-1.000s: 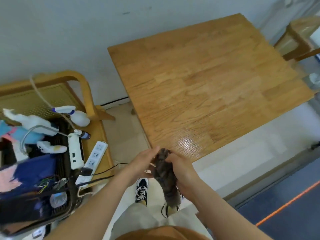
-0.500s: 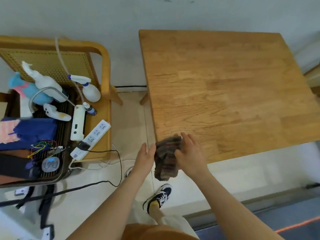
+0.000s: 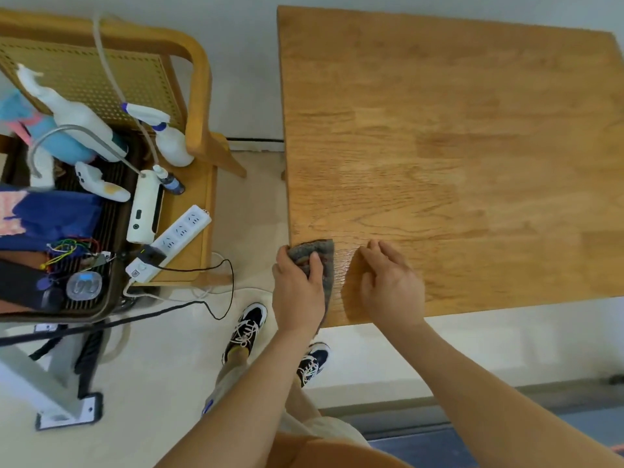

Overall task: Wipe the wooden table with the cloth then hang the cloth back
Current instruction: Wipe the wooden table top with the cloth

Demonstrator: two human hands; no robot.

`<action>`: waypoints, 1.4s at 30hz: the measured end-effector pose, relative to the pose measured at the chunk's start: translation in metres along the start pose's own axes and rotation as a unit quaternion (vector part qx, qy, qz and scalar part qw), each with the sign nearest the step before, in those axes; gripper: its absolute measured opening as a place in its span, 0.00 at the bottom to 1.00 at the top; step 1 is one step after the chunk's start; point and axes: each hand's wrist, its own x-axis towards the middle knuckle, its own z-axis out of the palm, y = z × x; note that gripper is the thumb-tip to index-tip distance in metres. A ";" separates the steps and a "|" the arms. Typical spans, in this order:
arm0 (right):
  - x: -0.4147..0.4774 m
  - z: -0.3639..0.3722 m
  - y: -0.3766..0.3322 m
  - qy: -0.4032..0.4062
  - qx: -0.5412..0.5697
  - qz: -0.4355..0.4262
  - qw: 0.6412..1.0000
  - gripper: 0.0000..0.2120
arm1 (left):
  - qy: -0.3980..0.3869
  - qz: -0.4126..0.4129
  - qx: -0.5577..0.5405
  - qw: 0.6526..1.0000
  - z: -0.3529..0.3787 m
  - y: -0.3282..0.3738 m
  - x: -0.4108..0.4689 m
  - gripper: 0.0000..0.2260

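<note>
A pale wall [image 3: 236, 62] runs behind everything, meeting a light tiled floor [image 3: 162, 373]. At left stands a wooden chair with a cane back [image 3: 199, 96], its seat crowded with spray bottles [image 3: 169, 140] and a white power strip [image 3: 172, 238]; a black cable [image 3: 216, 298] trails onto the floor

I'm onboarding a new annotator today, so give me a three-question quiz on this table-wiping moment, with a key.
1. True or false: the cloth lies on the near left corner of the wooden table.
2. Which hand presses on the cloth? A) left hand B) right hand C) both
3. Fill in: the white power strip rests on the wooden ____ left of the table.

Key:
1. True; the cloth sits at that corner.
2. A; the right hand hovers or rests open on bare wood beside the cloth, not touching it.
3. Chair, which also holds spray bottles.
</note>
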 end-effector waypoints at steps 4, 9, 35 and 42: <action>0.006 0.002 0.012 -0.007 0.020 -0.030 0.999 0.20 | 0.051 0.002 0.077 0.996 0.011 0.030 0.040 0.23; 0.011 0.007 0.032 0.011 0.059 -0.087 0.994 0.21 | 0.083 -0.004 0.114 0.990 0.018 0.049 0.081 0.23; 0.227 0.001 0.053 -0.018 -0.068 -0.054 0.996 0.25 | 0.102 0.033 0.164 0.981 0.026 0.123 0.210 0.26; 0.229 0.002 0.055 0.006 -0.082 -0.065 0.995 0.26 | 0.113 -0.005 0.152 0.982 0.030 0.193 0.328 0.21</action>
